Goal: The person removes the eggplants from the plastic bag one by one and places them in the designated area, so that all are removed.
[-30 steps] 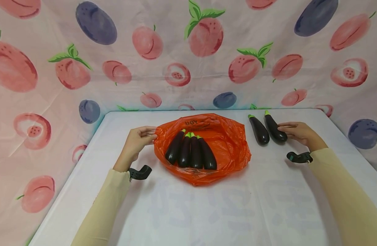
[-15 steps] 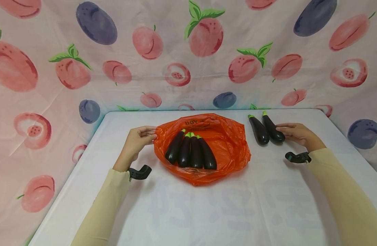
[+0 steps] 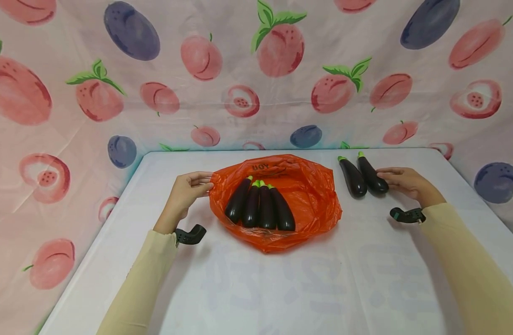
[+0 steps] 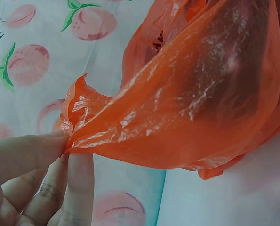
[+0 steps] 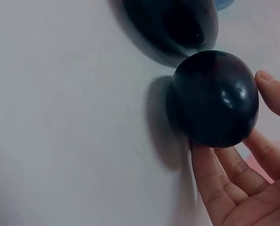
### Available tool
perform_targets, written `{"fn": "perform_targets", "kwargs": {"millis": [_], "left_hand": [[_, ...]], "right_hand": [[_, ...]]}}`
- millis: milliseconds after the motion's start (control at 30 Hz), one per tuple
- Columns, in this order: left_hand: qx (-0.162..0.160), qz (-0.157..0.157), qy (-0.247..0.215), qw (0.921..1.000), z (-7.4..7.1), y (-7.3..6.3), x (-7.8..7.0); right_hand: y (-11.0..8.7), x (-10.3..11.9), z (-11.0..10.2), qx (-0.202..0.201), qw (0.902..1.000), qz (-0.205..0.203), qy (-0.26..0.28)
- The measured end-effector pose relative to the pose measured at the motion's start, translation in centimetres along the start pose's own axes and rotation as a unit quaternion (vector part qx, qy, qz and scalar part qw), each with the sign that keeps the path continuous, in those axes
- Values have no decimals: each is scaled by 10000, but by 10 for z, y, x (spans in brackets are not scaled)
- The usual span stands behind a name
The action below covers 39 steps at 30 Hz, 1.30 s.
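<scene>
In the head view, an orange plastic bag lies on the white table with its mouth spread. Several dark eggplants with green stems lie inside it, side by side. My left hand pinches the bag's left rim; the left wrist view shows thumb and fingers on the gathered film. To the right of the bag are two more eggplants, the left one and the right one. With nearly straight fingers, my right hand touches the right eggplant's side, its thumb near the upper edge.
The white table stands against a peach-print cloth at the back and sides. Dark printing shows on the bag's far inner wall. A black camera mount sits on each wrist, beside beige sleeves.
The right eggplant and my right hand have shifted slightly left, closer to the other loose eggplant. My left hand and the bag have stayed in place.
</scene>
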<state>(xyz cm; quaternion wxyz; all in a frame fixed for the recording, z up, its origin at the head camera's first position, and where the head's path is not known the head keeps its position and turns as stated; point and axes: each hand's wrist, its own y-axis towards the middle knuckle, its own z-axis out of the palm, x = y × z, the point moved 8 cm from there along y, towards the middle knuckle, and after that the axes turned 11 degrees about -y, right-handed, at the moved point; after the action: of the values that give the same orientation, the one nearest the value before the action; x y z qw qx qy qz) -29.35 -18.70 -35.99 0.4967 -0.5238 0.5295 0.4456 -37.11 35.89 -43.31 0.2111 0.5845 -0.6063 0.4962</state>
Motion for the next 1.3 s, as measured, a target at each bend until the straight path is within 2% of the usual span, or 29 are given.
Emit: {"fn": "perform_targets", "kwargs": {"millis": [433, 933, 1133, 1300], "left_hand": [[-32, -28, 11, 10000, 0, -1, -1], [-24, -39, 64, 10000, -1, -1, -1], [-12, -37, 27, 10000, 0, -1, -2], [-9, -30, 42, 10000, 0, -1, -2]], "right_hand": [[1, -4, -3, 60, 9998, -180, -33], [4, -3, -1, 87, 9997, -83, -193], [2, -1, -3, 36, 9992, -75, -378], [0, 0, -6, 19, 9994, -103, -328]]}}
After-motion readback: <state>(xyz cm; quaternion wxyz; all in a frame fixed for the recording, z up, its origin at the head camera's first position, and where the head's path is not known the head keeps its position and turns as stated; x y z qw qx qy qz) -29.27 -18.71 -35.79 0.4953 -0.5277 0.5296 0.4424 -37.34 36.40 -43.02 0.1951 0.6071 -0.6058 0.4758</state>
